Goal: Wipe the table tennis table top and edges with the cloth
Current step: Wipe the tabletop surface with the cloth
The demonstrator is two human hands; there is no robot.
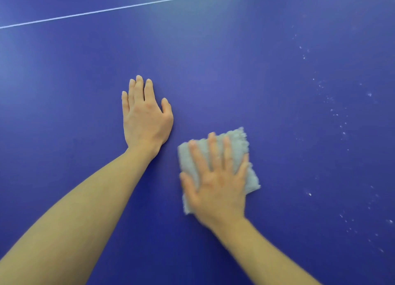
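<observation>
Head: cloth [236, 144] lengthwise away, under right hand [215, 186]

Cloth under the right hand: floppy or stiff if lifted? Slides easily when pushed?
Probably floppy: the cloth looks soft, with fuzzy frayed edges, so it would likely droop. Likely light, being thin under the right hand, which presses it flat. It should slide readily, since the table top looks smooth and glossy.

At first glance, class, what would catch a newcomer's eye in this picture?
The right hand presses a pale cloth flat on the blue table, low centre. The left hand lies flat beside it, and white specks dot the right side.
</observation>
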